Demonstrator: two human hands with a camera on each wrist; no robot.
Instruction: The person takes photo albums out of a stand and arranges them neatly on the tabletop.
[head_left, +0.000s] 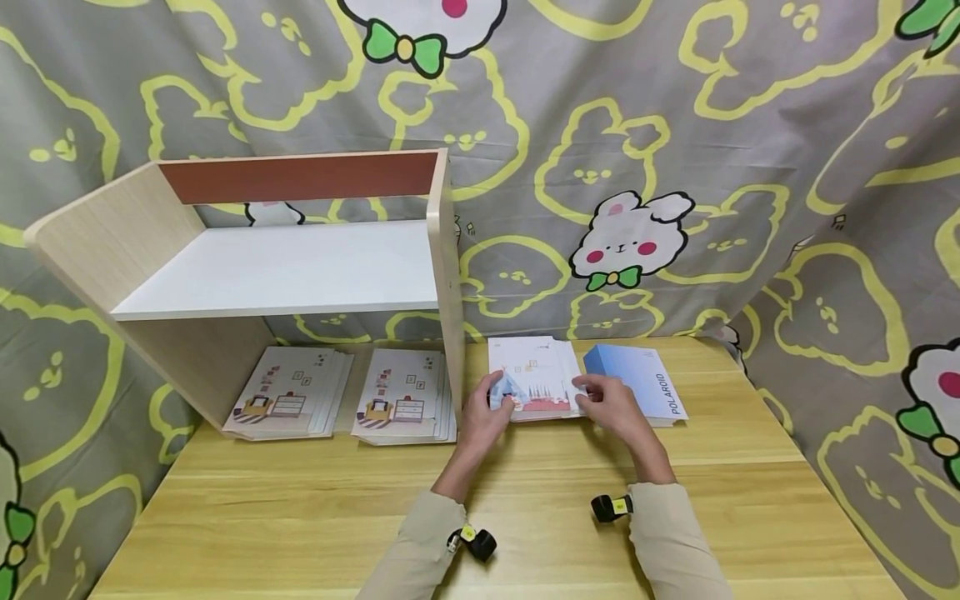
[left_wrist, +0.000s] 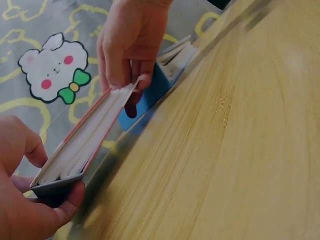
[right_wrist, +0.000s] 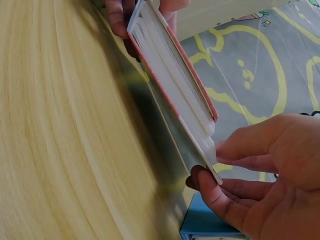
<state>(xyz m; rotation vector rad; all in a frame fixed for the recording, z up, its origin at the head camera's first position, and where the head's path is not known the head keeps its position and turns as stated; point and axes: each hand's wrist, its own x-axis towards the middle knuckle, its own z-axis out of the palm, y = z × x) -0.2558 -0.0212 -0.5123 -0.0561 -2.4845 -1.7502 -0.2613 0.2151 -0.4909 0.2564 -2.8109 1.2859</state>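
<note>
Between the two hands is a hardcover photo album (head_left: 528,375) with a pale illustrated cover and layered white pages. My left hand (head_left: 487,412) grips its left side, thumb and fingers on opposite covers, as the left wrist view shows. At the right side, my right hand (head_left: 609,404) pinches the edge; in the right wrist view its thumb and fingers hold the cover and page ends (right_wrist: 207,142). The album is raised off the wood in both wrist views. Right beside it lies a blue album (head_left: 637,379) marked POLAROID, partly behind my right hand.
A wooden shelf unit (head_left: 444,267) with a white board (head_left: 300,267) stands at the back left. Beneath the board lie two stacks of illustrated albums, one left (head_left: 288,392) and one right (head_left: 401,392). A patterned curtain (head_left: 510,200) hangs behind the wooden table (head_left: 337,517).
</note>
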